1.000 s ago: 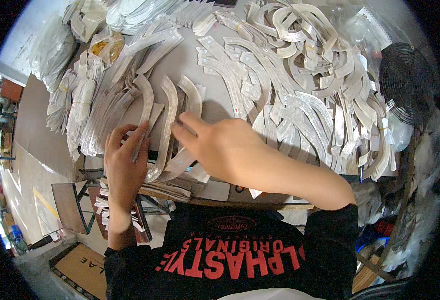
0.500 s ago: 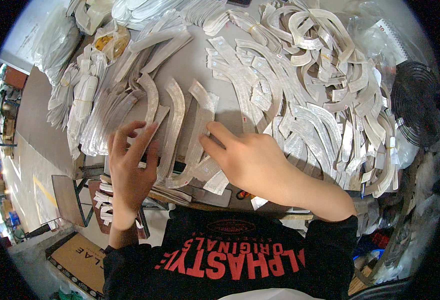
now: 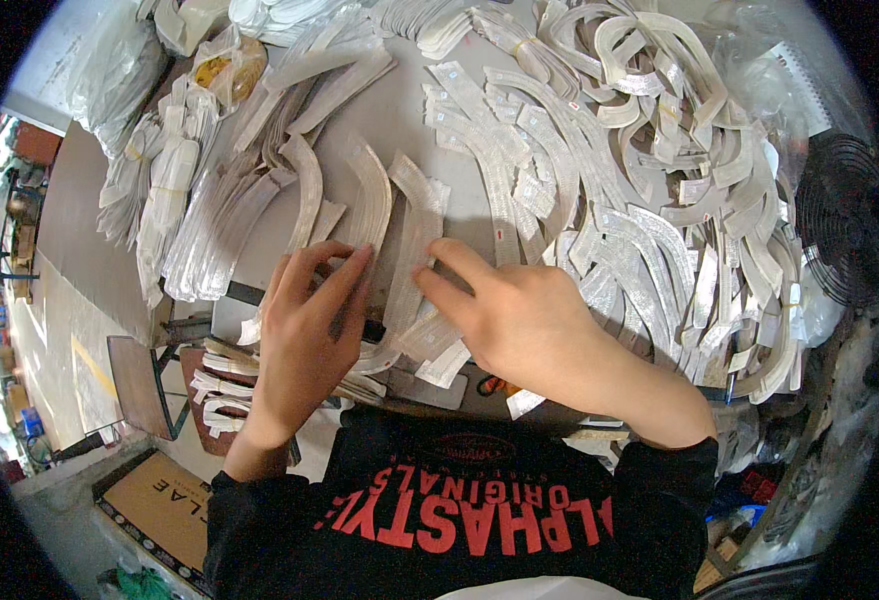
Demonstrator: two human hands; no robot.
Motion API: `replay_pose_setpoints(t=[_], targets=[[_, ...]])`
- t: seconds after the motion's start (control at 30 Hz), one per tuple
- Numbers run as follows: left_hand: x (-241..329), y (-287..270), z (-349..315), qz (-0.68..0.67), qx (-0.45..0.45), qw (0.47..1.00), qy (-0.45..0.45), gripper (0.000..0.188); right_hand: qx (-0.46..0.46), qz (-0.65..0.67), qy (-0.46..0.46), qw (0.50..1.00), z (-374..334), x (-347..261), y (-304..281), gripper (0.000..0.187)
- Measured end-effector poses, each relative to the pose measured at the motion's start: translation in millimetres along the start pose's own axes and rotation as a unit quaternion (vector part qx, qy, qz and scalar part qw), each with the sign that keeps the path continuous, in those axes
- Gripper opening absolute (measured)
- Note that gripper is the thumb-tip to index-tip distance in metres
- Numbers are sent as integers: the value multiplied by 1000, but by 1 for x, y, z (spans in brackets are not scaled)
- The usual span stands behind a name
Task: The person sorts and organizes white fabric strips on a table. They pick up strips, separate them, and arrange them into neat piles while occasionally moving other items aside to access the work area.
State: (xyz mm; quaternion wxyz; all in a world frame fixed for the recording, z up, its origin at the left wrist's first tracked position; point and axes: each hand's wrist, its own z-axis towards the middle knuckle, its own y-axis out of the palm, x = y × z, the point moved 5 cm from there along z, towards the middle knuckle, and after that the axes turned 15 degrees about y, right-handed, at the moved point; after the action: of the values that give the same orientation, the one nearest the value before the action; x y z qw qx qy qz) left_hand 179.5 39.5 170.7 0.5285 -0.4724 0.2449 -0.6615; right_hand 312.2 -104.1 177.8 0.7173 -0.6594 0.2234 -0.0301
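Pale, curved fabric strips lie on the grey tabletop in front of me. My left hand (image 3: 312,325) has its thumb and fingertips pinched at the edge of a long curved strip (image 3: 370,190). Just right of it, my right hand (image 3: 520,315) has bent fingers closed at the edge of a wider strip (image 3: 418,215), its thumb hidden beneath. Another curved strip (image 3: 307,185) lies left of these, beyond my left fingers. A short strip end (image 3: 444,366) sticks out toward me below my right fingers.
Stacked strips (image 3: 225,240) lie at the left, and a large loose heap (image 3: 650,270) spreads over the right. A plastic bag with yellow contents (image 3: 228,65) sits at the back left. A black round grille (image 3: 840,215) stands far right; a cardboard box (image 3: 160,510) is low left.
My left hand has moved right, from beside the leftmost curved strip to the middle one, which has shifted slightly. My right hand stays at the wider strip. The whole view has shifted a little.
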Motion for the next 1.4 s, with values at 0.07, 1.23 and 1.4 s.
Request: replay_pose_setpoints(t=[0.07, 1.23, 1.4], targets=[[1, 2, 2, -6, 5, 1000, -4, 36, 9, 8, -3, 1000, -1, 1, 0, 44], [-19, -19, -13, 84, 6, 994, -75, 41, 16, 250, 15, 968, -11, 19, -31, 43], [-38, -46, -21, 185, 72, 979, -47, 35, 24, 297, 103, 949, -5, 77, -76, 36]])
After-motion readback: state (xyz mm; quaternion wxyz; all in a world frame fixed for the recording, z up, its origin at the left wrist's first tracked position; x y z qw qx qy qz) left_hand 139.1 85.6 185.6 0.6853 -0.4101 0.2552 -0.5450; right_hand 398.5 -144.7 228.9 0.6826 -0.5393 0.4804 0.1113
